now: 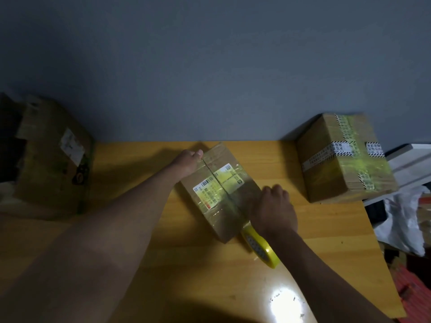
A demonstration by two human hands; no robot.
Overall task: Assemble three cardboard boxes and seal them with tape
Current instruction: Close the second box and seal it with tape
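Left hand (187,160) outstretched, right hand (274,209) curled.
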